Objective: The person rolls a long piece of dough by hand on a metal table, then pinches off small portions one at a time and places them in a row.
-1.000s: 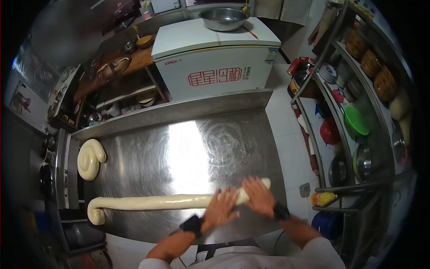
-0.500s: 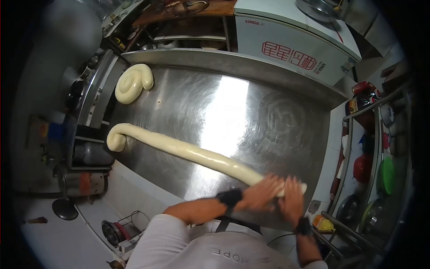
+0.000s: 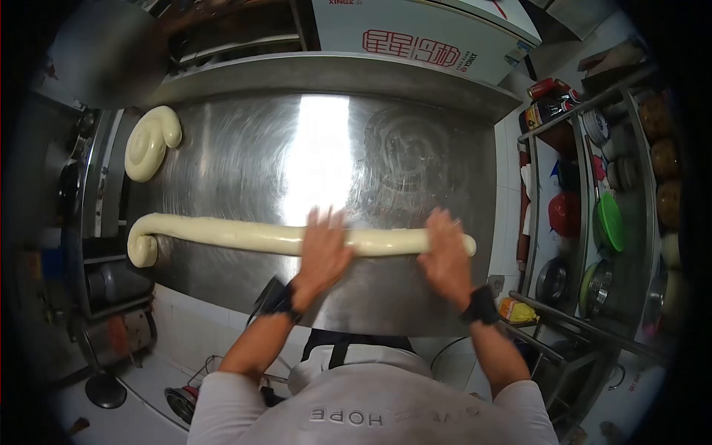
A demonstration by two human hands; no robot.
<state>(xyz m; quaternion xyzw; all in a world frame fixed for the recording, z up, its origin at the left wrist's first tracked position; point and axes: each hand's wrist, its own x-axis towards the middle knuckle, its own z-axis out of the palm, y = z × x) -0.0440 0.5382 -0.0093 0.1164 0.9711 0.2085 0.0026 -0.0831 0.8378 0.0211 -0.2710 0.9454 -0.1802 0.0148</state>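
A long, glossy rope of pale dough (image 3: pixel 245 235) lies across the steel worktop (image 3: pixel 245 163), its left end curled into a hook. My left hand (image 3: pixel 324 252) rests flat over the middle of the rope, fingers stretched out and slightly blurred. Near the rope's right end, my right hand (image 3: pixel 446 256) also lies on top of it with the fingers extended. A short tip of dough shows to the right of that hand. At the far left of the worktop sits a second piece, a coiled dough spiral (image 3: pixel 146 148), which neither hand touches.
A raised steel edge (image 3: pixel 326 70) runs along the back, with a white chest freezer (image 3: pixel 430 41) behind it. To the right stands a metal rack with a green strainer (image 3: pixel 610 222), a red bowl (image 3: pixel 564 213) and bottles. A black pan (image 3: pixel 106 390) is at lower left.
My hands were together at the rope's right end; now they are apart, the left one moved to its middle. The rope lies straighter across, and the camera view has shifted.
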